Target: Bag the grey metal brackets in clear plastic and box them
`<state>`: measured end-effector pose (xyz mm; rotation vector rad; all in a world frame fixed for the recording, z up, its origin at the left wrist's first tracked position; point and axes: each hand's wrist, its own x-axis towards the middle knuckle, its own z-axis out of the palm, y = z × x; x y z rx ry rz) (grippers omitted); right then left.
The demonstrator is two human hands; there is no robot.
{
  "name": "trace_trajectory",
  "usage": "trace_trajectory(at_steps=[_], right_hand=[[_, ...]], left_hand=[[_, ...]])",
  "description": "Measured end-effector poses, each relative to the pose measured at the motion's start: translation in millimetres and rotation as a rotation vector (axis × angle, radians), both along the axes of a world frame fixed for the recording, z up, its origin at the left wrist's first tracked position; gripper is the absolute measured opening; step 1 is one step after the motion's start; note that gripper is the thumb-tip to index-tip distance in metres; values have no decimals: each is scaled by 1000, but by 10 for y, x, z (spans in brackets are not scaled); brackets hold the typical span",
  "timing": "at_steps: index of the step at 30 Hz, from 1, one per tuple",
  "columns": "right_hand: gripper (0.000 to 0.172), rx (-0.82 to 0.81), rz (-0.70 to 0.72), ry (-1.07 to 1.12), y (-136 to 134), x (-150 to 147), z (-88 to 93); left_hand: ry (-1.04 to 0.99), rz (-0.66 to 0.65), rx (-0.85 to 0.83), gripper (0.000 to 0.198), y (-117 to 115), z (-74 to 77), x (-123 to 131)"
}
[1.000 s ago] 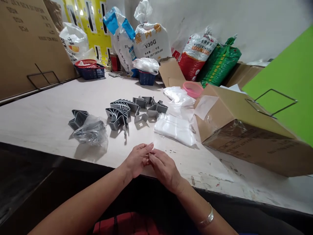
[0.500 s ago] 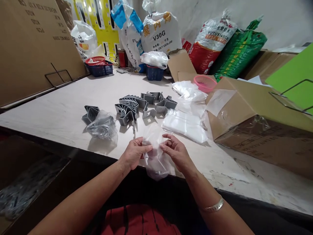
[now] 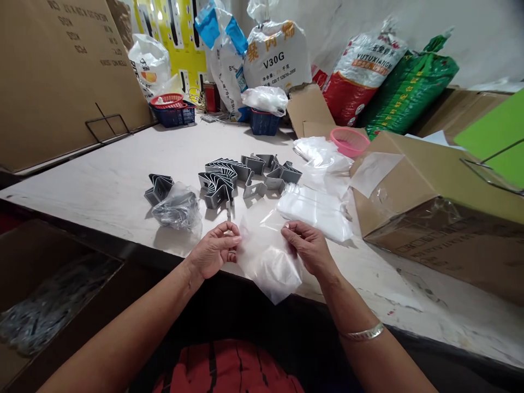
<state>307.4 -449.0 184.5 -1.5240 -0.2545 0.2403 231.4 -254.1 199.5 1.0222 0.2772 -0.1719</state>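
Observation:
A clear plastic bag [image 3: 272, 262] is spread between my hands at the table's front edge, its lower end hanging over. My right hand [image 3: 307, 245] pinches the bag's upper right side. My left hand [image 3: 216, 248] has its thumb and fingers closed at the bag's left edge. Beyond the bag stand several bent grey metal brackets [image 3: 221, 180], nested in rows, with a few loose ones [image 3: 254, 191] beside them. To the left lies a filled plastic bag [image 3: 176, 210] of brackets, against another small bracket stack [image 3: 158, 188]. A pile of flat plastic bags [image 3: 315, 210] lies right of my hands.
An open cardboard box [image 3: 409, 191] stands on the right, with a pink basket [image 3: 350, 142] behind it. Blue baskets [image 3: 264, 123] and large sacks [image 3: 278, 60] line the back. A big carton [image 3: 69, 82] stands at left; below it, a box holds bagged parts [image 3: 53, 305].
My hands have moved apart, my right hand to the right, and the bag between them is spread wider. The whole view has shifted slightly.

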Motion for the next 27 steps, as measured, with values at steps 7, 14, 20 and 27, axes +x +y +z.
trace_trajectory(at_steps=[7,14,20,27], right_hand=[[24,-66,38,-7,-21,72,18],[22,-102,91,-56,-66,125,-7],[26,-191,148,-130,-73,206,-28],[31,-526,-333,-845,206,-164,176]], left_hand=[[11,19,97,44,21,-44,-55],[20,56,231,26,46,-36,-93],[47,83,305,23,33,-49,-124],[28,438,271,29,-164,-70,-19]])
